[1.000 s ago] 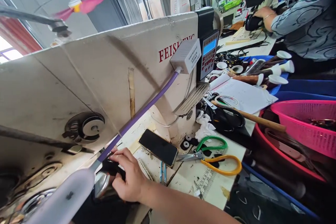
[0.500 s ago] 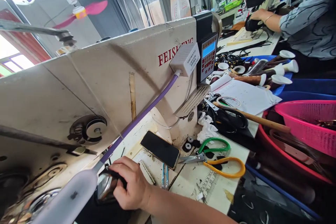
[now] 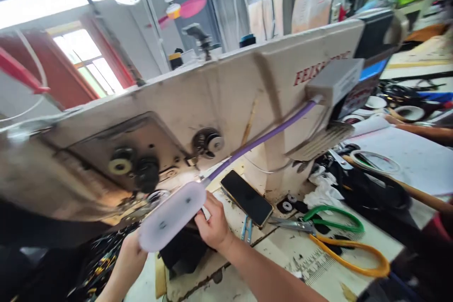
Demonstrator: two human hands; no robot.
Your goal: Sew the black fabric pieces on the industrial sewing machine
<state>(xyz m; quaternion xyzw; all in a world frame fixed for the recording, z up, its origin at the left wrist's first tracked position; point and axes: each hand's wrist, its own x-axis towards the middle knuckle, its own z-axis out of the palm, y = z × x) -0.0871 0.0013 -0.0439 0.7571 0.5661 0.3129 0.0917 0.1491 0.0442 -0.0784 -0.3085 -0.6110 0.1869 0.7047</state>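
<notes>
My right hand (image 3: 215, 224) is closed at the edge of a black piece of material (image 3: 186, 252) under the sewing machine (image 3: 269, 85). Its thumb and curled fingers show; their tips are partly covered. My left hand (image 3: 130, 250) comes up from the lower left, its fingers hidden behind a pale, elongated lamp head (image 3: 173, 217). That lamp hangs on a purple flexible neck (image 3: 262, 139) and blocks the view of the sewing spot. The black material hangs down between both hands.
Right of my right hand lie a phone (image 3: 247, 197), small blue-handled snips (image 3: 247, 230) and scissors (image 3: 339, 238) with green and yellow handles. A white tape roll (image 3: 375, 161) and paper (image 3: 414, 153) lie further right. Dark strips (image 3: 101, 264) gather at lower left.
The view has swung left, so the machine's needle end and my left hand now show. My right hand still has the black piece, whose shiny part is now out of sight.
</notes>
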